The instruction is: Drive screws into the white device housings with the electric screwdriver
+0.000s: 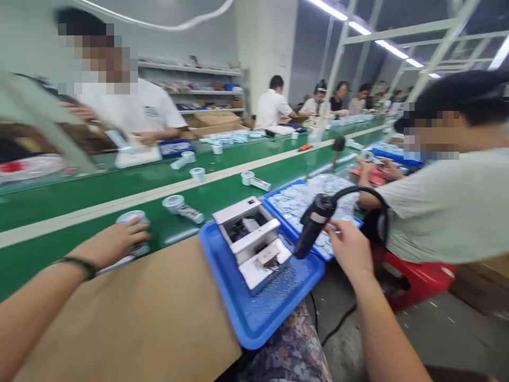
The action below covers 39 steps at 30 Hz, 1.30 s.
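Observation:
My left hand [125,239] reaches over the green belt, fingers curled over a pale blue round-headed device [132,216]. Its handle is mostly hidden under my hand. On the right, my right hand [352,249] is closed, thumb and fingertips pinched together just beside a black electric screwdriver [314,225]. Whatever lies between those fingertips is too small or hidden to make out. The screwdriver tilts over a blue tray [246,326]. In that tray sits a white-and-grey screw feeder box [254,239], with tiny screws scattered around it.
More round-headed devices [183,208] lie along the green belt [159,183]. A blue bin of pale parts [294,204] adjoins the tray. Brown cardboard [159,313] covers the near left. A co-worker [445,201] sits close on the right; another person [131,106] works across the belt.

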Motion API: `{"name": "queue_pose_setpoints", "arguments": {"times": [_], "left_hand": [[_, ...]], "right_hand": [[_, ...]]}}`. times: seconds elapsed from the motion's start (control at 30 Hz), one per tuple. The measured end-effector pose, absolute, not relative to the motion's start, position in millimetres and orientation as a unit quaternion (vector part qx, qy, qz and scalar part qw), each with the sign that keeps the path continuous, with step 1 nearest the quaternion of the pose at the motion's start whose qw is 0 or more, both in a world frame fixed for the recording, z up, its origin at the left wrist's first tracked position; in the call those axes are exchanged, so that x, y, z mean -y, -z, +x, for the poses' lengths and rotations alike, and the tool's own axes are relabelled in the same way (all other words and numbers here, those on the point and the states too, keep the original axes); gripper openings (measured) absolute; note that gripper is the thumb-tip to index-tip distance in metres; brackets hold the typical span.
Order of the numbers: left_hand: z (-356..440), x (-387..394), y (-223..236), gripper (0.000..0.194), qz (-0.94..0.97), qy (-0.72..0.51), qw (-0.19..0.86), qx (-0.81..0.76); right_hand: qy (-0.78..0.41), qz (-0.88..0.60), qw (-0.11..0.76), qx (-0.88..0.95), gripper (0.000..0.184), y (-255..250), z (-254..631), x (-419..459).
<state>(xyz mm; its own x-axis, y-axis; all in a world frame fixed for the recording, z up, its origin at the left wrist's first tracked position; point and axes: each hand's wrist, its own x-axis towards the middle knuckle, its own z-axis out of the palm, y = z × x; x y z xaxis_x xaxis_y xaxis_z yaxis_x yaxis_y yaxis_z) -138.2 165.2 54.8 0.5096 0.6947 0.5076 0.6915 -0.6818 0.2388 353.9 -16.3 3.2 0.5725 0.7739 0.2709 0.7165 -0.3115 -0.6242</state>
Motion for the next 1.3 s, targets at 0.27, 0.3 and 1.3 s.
{"name": "queue_pose_setpoints", "arguments": {"times": [0.27, 0.3, 1.3], "left_hand": [[-137.2, -88.7, -58.0, 0.058, 0.848, -0.137, 0.128, -0.496], [-124.9, -68.1, -55.6, 0.056, 0.851, -0.141, 0.17, -0.477], [-33.9, 24.3, 8.2, 0.051, 0.76, -0.376, 0.437, -0.299]], "right_hand": [[-0.283, -0.372, 0.67, 0.577, 0.017, -0.6, 254.0, 94.8], [-0.337, -0.364, 0.647, 0.579, 0.021, -6.8, 233.8, 90.3], [0.04, -0.407, 0.449, 0.795, 0.023, -18.5, 167.5, 65.8]]}}
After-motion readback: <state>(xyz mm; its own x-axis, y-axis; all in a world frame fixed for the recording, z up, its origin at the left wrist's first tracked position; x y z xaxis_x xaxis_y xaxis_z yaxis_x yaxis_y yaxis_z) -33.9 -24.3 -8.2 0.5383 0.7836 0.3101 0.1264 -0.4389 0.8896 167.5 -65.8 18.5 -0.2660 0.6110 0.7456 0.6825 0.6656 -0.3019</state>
